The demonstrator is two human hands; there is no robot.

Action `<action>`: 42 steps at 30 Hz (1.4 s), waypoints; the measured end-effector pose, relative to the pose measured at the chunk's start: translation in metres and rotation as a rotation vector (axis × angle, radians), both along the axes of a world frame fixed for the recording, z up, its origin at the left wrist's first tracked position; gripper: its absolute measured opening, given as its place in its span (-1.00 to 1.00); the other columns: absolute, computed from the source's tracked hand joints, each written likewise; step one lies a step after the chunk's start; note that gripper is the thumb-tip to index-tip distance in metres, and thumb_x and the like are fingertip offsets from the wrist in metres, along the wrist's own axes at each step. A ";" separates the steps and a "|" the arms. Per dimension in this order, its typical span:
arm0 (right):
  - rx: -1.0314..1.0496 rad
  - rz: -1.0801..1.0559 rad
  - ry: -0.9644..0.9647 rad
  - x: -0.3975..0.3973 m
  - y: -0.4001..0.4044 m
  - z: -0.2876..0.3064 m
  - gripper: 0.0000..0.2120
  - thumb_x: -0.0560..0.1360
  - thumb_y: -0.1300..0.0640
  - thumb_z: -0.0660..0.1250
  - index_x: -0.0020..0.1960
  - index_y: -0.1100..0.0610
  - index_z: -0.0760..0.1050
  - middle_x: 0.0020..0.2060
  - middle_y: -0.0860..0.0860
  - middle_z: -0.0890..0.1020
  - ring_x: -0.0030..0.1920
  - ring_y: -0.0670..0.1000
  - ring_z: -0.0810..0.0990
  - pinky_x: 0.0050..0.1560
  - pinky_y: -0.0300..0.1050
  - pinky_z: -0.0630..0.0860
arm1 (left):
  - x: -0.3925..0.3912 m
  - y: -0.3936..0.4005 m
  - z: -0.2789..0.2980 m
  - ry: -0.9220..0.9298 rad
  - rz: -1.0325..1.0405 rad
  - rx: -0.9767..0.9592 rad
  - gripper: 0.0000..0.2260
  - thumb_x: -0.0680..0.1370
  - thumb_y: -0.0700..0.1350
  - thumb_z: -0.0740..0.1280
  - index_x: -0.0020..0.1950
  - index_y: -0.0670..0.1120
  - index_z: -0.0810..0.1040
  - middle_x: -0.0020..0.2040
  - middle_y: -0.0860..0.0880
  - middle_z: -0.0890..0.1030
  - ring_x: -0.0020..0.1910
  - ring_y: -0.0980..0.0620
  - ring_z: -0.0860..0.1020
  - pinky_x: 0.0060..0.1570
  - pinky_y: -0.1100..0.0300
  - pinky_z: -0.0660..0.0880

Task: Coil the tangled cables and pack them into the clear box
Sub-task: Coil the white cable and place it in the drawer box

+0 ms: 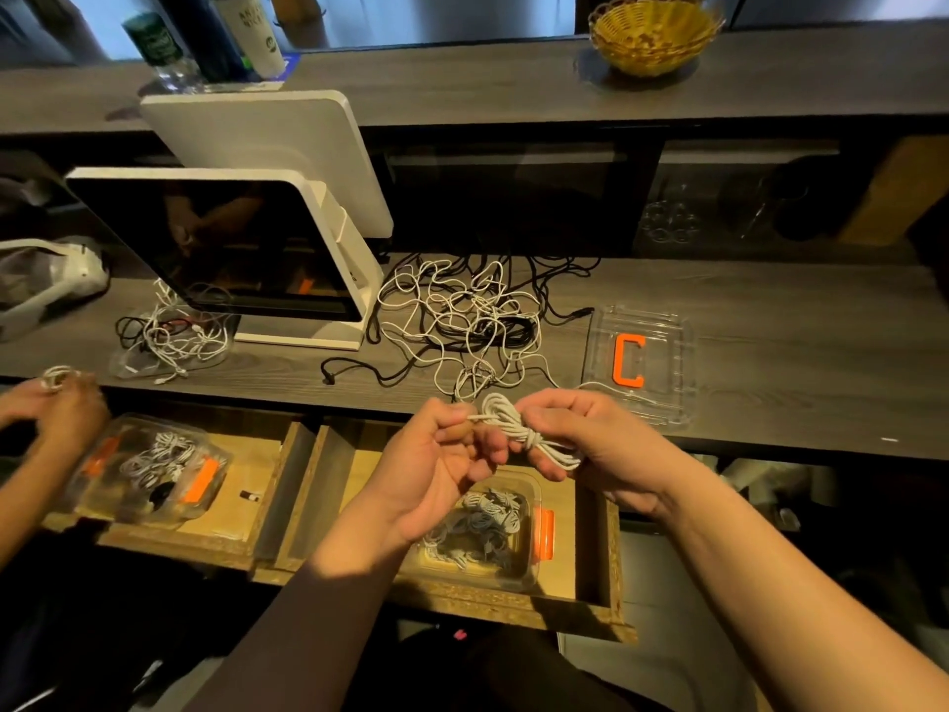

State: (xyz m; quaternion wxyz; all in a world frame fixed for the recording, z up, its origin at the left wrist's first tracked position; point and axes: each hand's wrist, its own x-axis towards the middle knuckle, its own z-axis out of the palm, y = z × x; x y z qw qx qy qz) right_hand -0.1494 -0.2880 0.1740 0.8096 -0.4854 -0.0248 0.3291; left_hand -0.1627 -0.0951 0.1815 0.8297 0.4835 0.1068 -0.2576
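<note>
White cable, wound into a small coiled bundle (518,426), is held at centre frame, the right hand (590,444) gripping its body while the left hand (436,454) pinches a loose end. Below the hands, a clear box (531,493) already holding coils sits in an open wooden drawer (595,557). Behind, a tangle of white and black cables (462,321) sprawls on the dark counter (770,321) beside a clear lid (667,362) marked with an orange C.

Dark wood-grain counter (770,321) spans frame; raised upper shelf (513,79) behind it. Dark recessed cubbies (513,197) between the two levels. Open wooden drawers (246,495) below counter edge. Pale blue window light (411,18) along top. Dim, warm lighting overall.
</note>
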 end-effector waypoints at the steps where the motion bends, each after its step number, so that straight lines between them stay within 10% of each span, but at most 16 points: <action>1: 0.009 0.025 0.018 0.001 0.003 -0.001 -0.76 0.51 0.23 0.32 0.13 0.32 0.56 -0.25 0.13 0.62 -0.45 -0.09 0.53 -0.42 -0.32 0.49 | -0.001 0.004 -0.001 0.025 0.021 -0.034 -0.65 0.46 -0.12 0.14 -0.51 -0.06 0.51 -0.41 -0.08 0.56 -0.43 0.07 0.53 -0.50 0.34 0.38; 6: -0.080 0.059 0.018 -0.003 0.024 -0.017 -0.77 0.49 0.20 0.35 0.09 0.30 0.58 -0.33 0.08 0.62 -0.46 -0.09 0.52 -0.43 -0.32 0.46 | -0.008 0.018 -0.028 0.080 0.134 -0.052 -0.70 0.45 -0.16 0.15 -0.49 -0.02 0.25 -0.48 -0.06 0.37 -0.50 0.03 0.34 -0.52 0.23 0.32; 13: -0.353 0.042 0.007 -0.010 0.045 -0.056 -0.62 0.38 0.05 0.48 0.10 0.26 0.62 -0.10 0.19 0.68 -0.23 0.01 0.64 -0.18 -0.20 0.59 | -0.018 0.052 -0.073 -0.086 0.021 0.491 -0.88 0.56 -0.34 0.36 0.07 -0.24 0.63 -0.22 -0.15 0.65 -0.31 0.06 0.59 -0.31 0.24 0.52; 24: -0.846 0.014 -0.075 -0.010 0.064 -0.154 -0.79 0.40 0.20 0.54 0.00 0.14 0.60 -0.06 0.13 0.67 0.00 0.15 0.64 0.11 0.12 0.60 | -0.026 0.059 -0.175 0.050 0.062 0.755 -0.85 0.51 -0.26 0.48 0.06 -0.24 0.69 -0.15 -0.10 0.69 -0.23 0.08 0.62 -0.23 0.37 0.50; 33: -1.139 0.072 -0.088 -0.001 0.055 -0.177 -0.45 0.51 0.05 0.44 0.46 0.11 0.38 0.36 0.09 0.51 0.33 0.09 0.50 0.19 -0.12 0.48 | -0.011 0.063 -0.204 0.228 -0.005 0.933 -0.67 0.52 0.00 0.48 0.23 -0.10 0.61 0.06 -0.12 0.66 -0.16 -0.02 0.61 -0.18 0.10 0.61; 42: -1.128 -0.070 -0.032 0.037 0.041 -0.179 -0.79 0.57 0.00 0.35 0.04 0.14 0.60 -0.11 0.03 0.65 -0.03 0.03 0.60 -0.01 -0.06 0.50 | 0.040 0.039 -0.192 0.042 -0.177 0.915 -0.95 0.59 -0.06 0.38 -0.06 0.08 0.62 0.01 -0.07 0.67 -0.03 -0.02 0.62 0.04 0.07 0.55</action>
